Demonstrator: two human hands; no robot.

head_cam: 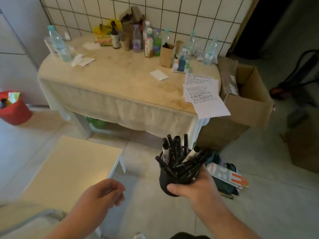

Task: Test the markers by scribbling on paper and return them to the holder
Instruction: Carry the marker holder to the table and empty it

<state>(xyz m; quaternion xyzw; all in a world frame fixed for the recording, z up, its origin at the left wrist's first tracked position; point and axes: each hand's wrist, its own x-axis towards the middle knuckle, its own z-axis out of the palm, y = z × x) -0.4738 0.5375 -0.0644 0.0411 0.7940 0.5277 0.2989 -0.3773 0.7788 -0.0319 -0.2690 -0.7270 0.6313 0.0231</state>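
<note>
Head view: we are gripping the holder [170, 182], full of markers [179, 157], in our right hand [195, 187], while our left hand [105, 194] is hanging loosely curled, seemingly empty. Testing is not yet starting; next we are needing the table [120, 80] and its paper [205, 99].

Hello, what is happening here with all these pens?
A person stands in front of a cloth-covered table and holds a black holder full of black markers in the right hand, above the floor. The left hand is loosely curled and holds nothing. Sheets of paper with scribbled lines lie at the table's right edge, one hanging over it. No marker is out of the holder at this moment.
</note>
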